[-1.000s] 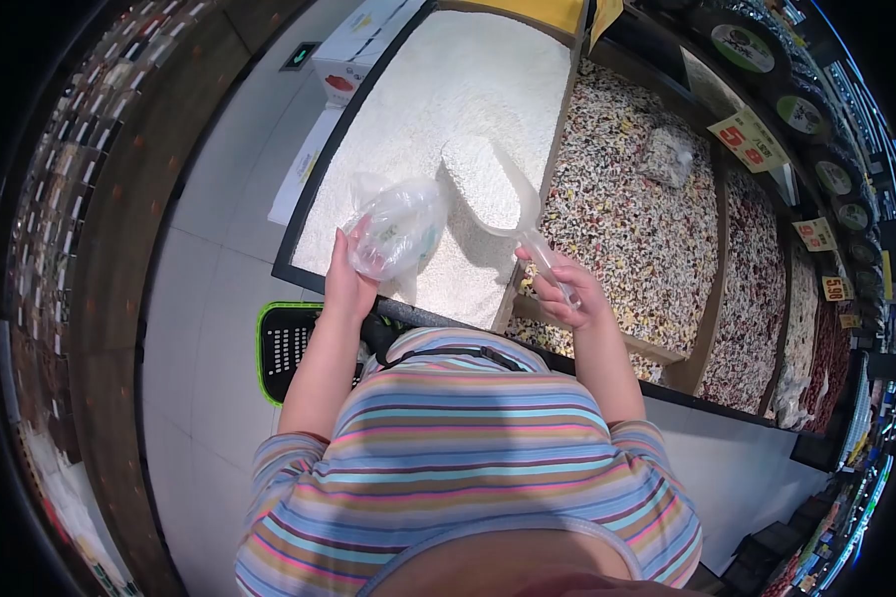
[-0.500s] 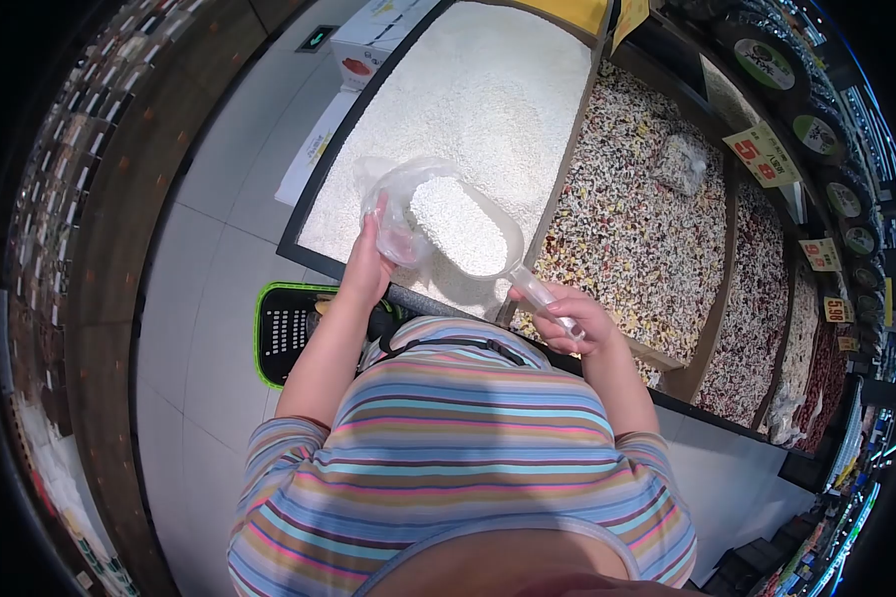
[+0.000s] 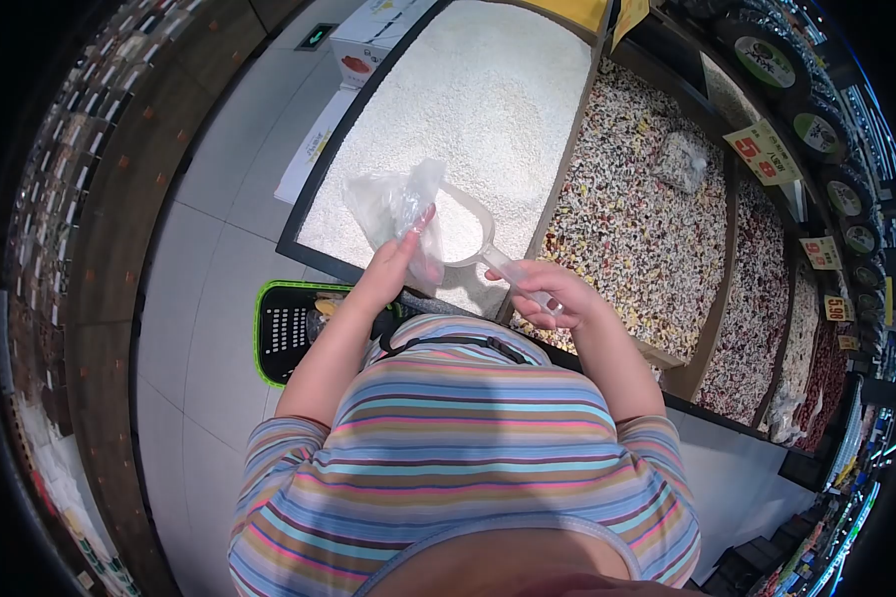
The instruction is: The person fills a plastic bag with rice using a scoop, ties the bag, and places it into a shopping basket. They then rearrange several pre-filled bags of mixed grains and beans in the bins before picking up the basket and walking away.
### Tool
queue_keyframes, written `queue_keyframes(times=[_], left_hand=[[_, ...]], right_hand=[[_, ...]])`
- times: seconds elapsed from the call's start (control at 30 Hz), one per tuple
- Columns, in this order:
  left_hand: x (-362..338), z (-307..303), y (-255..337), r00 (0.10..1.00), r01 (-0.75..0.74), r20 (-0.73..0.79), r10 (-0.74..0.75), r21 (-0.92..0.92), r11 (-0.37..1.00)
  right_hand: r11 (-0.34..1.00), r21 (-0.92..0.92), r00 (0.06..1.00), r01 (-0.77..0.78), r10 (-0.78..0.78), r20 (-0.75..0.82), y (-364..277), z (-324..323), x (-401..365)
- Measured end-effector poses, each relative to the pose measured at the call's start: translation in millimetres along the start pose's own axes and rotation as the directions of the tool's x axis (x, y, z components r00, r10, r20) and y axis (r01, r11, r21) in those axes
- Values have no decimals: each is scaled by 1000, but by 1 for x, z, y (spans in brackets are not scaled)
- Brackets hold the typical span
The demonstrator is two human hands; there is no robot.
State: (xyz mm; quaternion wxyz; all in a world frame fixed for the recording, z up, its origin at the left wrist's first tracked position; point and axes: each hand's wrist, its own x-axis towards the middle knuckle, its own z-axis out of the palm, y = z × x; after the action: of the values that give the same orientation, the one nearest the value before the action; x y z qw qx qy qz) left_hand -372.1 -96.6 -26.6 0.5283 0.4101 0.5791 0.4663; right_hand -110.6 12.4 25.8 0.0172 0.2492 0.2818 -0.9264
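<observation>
My left hand (image 3: 396,264) grips a clear plastic bag (image 3: 386,202) by its edge, above the near end of a bin of white rice (image 3: 478,99). In my right hand (image 3: 556,294) is the handle of a clear plastic scoop (image 3: 481,221). Its front end reaches into the bag's mouth, partly hidden behind the plastic. Some white rice shows in the scoop. Fingers of the right hand wrap loosely around the handle, over the divider between two bins.
To the right lies a bin of mixed grains (image 3: 627,239) with a small filled plastic bag (image 3: 680,162) on it. Price signs (image 3: 762,154) line the right side. A black shopping basket (image 3: 287,333) with a green rim stands on the floor at left, below white boxes (image 3: 368,45).
The scoop has moved left into the bag, and less rice shows in it. My left hand has drawn the bag up around the scoop's front end.
</observation>
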Motion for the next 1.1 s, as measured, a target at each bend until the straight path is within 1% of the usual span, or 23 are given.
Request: queue_keyframes(times=[0.07,0.13,0.23,0.27,0.33,0.37,0.4,0.43,0.47,0.53,0.63,0.73,0.77,0.83,0.87,0.93,1.03,1.1], left_hand=[[-3,5,9,999,5,40,-4,-24,1000],[-2,9,6,999,0,43,5,-113,994],[-3,15,8,999,13,39,-2,-298,954],[-4,17,9,999,21,37,-8,-366,930],[-3,23,11,999,-37,-21,30,-475,879],[-3,24,11,998,-66,-51,46,-525,848],[-2,23,8,998,-65,-50,44,-554,830],[-2,21,4,998,-63,-50,41,-581,811],[-2,19,1,998,-61,-50,39,-608,791],[-1,16,2,993,-108,-101,57,-625,773],[-2,12,10,987,-141,-147,58,-655,742],[0,7,15,986,-152,-157,58,-697,700],[0,5,16,986,-155,-158,59,-713,683],[3,2,17,984,-133,-177,-3,-754,643],[4,1,18,982,-123,-185,-35,-773,622],[6,-4,12,983,-118,-180,-39,-780,615],[6,-3,13,984,-118,-174,-33,-782,612],[6,-3,15,984,-118,-176,-37,-787,606]], right_hand=[[995,-102,997,-3,-4,-74,-4,10,5],[972,-235,986,-20,-19,-163,-8,23,10],[852,-516,946,-87,-91,-311,-2,35,22],[771,-626,932,-117,-133,-338,-1,41,24],[568,-801,901,-188,-225,-371,1,51,26],[402,-900,888,-170,-334,-317,6,48,28],[219,-963,870,-159,-430,-242,11,45,32],[27,-987,849,-157,-507,-149,15,44,33],[-17,-978,847,-209,-502,-173,17,44,32],[-105,-945,841,-310,-495,-220,13,57,28],[-154,-917,814,-369,-529,-239,14,60,24],[-200,-908,771,-369,-611,-179,18,54,21],[-145,-928,764,-344,-617,-187,19,50,20],[-35,-956,751,-290,-627,-205,20,44,18],[52,-968,762,-244,-607,-225,19,43,14],[227,-962,785,-154,-563,-258,12,47,6],[258,-953,803,-161,-526,-278,10,42,-2],[204,-957,783,-207,-552,-287,9,38,-6]])
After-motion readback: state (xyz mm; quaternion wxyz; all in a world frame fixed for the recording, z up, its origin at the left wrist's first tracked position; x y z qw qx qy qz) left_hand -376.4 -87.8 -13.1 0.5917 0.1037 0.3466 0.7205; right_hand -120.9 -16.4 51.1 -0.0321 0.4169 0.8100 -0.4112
